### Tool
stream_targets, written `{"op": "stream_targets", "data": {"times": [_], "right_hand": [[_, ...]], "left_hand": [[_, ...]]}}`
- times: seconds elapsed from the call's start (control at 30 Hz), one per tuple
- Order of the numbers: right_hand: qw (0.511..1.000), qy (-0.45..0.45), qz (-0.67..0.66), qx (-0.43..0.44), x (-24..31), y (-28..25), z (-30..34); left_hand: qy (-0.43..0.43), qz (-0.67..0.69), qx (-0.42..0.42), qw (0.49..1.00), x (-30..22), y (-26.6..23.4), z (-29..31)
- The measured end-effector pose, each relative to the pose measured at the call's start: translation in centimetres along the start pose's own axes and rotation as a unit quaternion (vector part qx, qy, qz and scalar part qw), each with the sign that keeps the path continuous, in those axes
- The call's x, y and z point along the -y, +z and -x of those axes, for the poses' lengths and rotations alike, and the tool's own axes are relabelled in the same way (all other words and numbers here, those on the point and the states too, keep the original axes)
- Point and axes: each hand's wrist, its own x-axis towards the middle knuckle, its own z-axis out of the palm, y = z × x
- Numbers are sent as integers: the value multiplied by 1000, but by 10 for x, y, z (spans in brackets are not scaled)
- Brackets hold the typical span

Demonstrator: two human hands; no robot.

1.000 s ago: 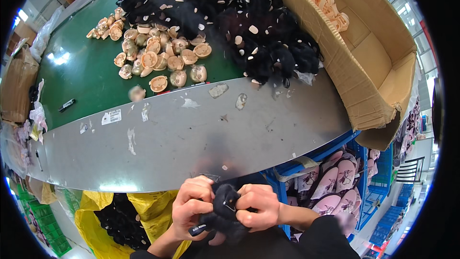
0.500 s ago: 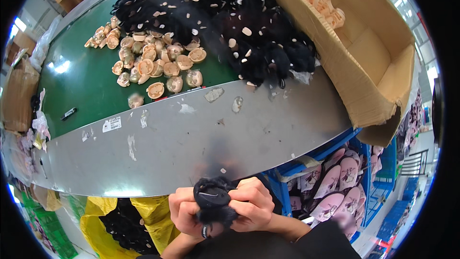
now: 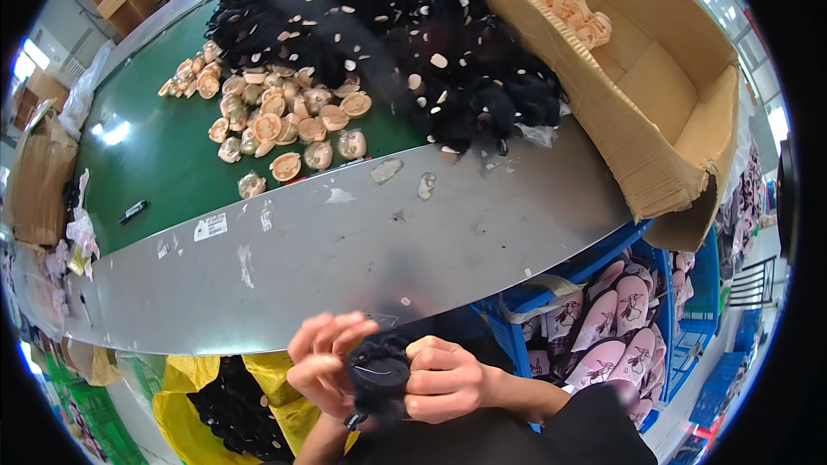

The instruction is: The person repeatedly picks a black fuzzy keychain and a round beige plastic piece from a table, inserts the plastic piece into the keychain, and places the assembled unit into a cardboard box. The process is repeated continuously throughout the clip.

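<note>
In front of my body, just below the table's near edge, my right hand [image 3: 444, 379] is closed around a black furry doll wig [image 3: 377, 372]. A dark rounded patch with a thin pale curved line faces up on it. My left hand [image 3: 326, 362] is at the wig's left side, its fingers lifted and spread apart. The left palm and thumb are close against the wig; whether they press on it is hard to tell. Beyond, on the table [image 3: 310, 250], lie peach doll-head shells [image 3: 284, 166] and a large heap of black wigs [image 3: 345, 13] with pale oval spots.
A cardboard box [image 3: 637, 146] holding peach strips [image 3: 560, 0] stands at the right. Below it, a blue crate [image 3: 510, 336] contains pink printed slippers [image 3: 594, 327]. A yellow bag [image 3: 177, 405] with black pieces is at lower left. A marker [image 3: 133, 211] lies on the green surface.
My left fingers have come off the wig, lifting and spreading. The wig and my right hand have dropped slightly. My right hand keeps its grip. The view has shifted a little.
</note>
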Motion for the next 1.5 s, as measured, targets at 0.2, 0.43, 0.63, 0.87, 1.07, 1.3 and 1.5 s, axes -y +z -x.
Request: {"op": "stream_targets", "data": {"times": [0.2,0.43,0.63,0.87,1.07,1.3,1.5], "right_hand": [[996,67,-2,-51,-2,-7,4],[987,-33,129,-87,-9,-5,21],[986,-5,152,-64,-5,-5,17],[983,121,123,-65,-7,3,8],[973,209,78,-55,-16,7,16],[969,226,94,-24,-22,-4,18],[820,493,-246,-157,-21,1,25]], "left_hand": [[140,-43,211,967,-3,-28,-7],[166,-128,62,976,0,7,18],[133,-167,45,976,3,10,10],[104,-167,30,980,9,9,-1],[97,-185,70,975,19,2,1],[11,-39,40,998,19,4,7],[-73,-126,94,985,7,2,-5]]}}
